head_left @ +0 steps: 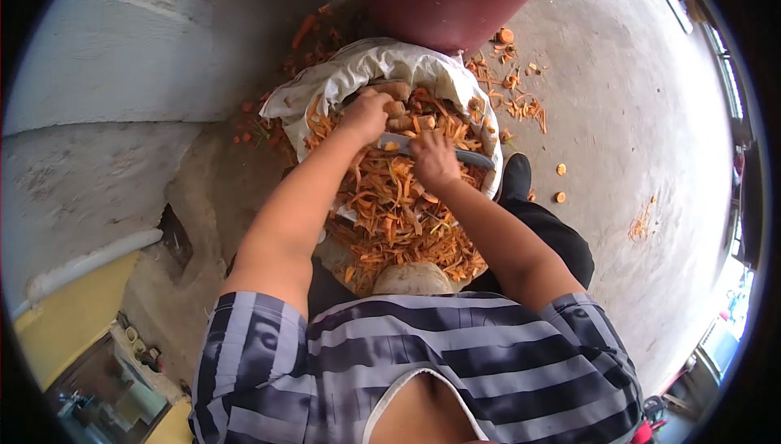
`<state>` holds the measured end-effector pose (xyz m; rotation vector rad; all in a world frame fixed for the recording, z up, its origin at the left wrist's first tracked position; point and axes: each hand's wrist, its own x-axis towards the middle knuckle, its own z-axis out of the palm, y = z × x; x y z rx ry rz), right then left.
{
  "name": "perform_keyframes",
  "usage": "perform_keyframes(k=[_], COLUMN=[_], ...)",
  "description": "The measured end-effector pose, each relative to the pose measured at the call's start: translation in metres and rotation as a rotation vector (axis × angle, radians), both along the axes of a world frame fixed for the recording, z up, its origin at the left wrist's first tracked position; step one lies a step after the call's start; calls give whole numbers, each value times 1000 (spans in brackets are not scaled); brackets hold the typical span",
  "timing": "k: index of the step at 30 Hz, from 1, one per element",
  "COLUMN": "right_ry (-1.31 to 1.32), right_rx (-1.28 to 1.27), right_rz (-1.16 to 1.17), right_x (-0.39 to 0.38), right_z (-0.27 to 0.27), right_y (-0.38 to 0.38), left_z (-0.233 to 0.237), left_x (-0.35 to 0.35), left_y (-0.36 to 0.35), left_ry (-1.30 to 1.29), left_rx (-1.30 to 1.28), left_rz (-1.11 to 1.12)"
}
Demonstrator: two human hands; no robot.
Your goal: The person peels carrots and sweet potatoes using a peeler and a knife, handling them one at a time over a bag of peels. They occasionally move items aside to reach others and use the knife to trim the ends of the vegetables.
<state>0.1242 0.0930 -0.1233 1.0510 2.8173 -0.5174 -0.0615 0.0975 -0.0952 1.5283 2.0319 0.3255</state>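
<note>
Peelings (394, 188) fill the near side of the sack (403, 57); we judge much stripping done, with brown-skinned carrots (390, 91) inside it apparently left. Our left hand (366, 116) curls its fingers against these carrots; our right hand (436, 161) bends over the knife (476, 158) within the sack. We cannot tell either grip.

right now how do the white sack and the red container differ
The white sack is pale, while the red container is dark red. The sack's edge is crumpled and folded; the container's visible side is smooth and holds a curved shape. The sack lies open with orange peelings showing in it, whereas the container's inside is out of view. Both sit next to each other.
</note>
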Motion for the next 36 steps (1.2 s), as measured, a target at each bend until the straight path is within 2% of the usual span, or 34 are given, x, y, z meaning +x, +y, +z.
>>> perform_keyframes(k=[1, 3, 5, 8, 9, 11, 14, 17, 20, 22, 23, 25, 26, 29, 30, 32, 33, 34, 35, 36], right_ry=[65, -62, 47, -195, -129, 3, -76, -10, -212, 24, 142, 118, 107, -113, -43, -19, -61, 104, 127, 346], right_rx=[24, -146, -330, -383, -265, -23, -174, 190, 68, -36, -84, -148, -179, -462, -329, -271, -652, -676, -837, -820], right_rz=[70, 242, 353, 481, 465, 429, 470, 577, 735, 641, 593, 549, 527, 244, 226, 307, -121, -66, -189, -121], right_x=[-13, -40, -55, -82, -84, -87, -92, -87, -83, -79, -78, -72, -69, -60, -51, -31, -26, -10, -1, 10], right_z=[-4, -13, -17, -23, -30, -41, -45, -55, -31, -22, -17, 26, 49, 92, 68, 82, 130, 126, 157, 165], right_y=[-2, -6, -15, -20, -23, -29, -30, -36, -36, -44, -48, -48, -47, -46, -49, -32, -24, -14, -7, -1], left_z=[-5, -23, -28, -41, -43, -45, -46, -51, -36, -14, -3, 23, 40, 64, 68, 89, 97, 112, 134, 150], left_x=[2, 13, 18, 18, 17, 18, 19, 9, -1, -8, -15, -28, -31, -52, -57, -50, -44, -33, -17, -3], left_y=[7, 14, 21, 23, 23, 22, 17, 10, -1, -12, -17, -29, -33, -54, -64, -86, -98, -108, -113, -115], left_ry=[8, 179, 237, 426, 507, 483, 409, 440, 435, 415, 333, 168, 169, -312, -551, -1069, -1333, -1449, -1564, -1679], left_rx=[-22, 51, -7, -19, -7, -12, -35, -17, 50, 160, 176, 210, 242, 68, 21, 77, 101, 119, 140, 163], left_rz=[-88, -167, -205, -404, -492, -465, -374, -325, -216, -91, -20, 116, 237, 663, 784, 864, 887, 849, 805, 756])
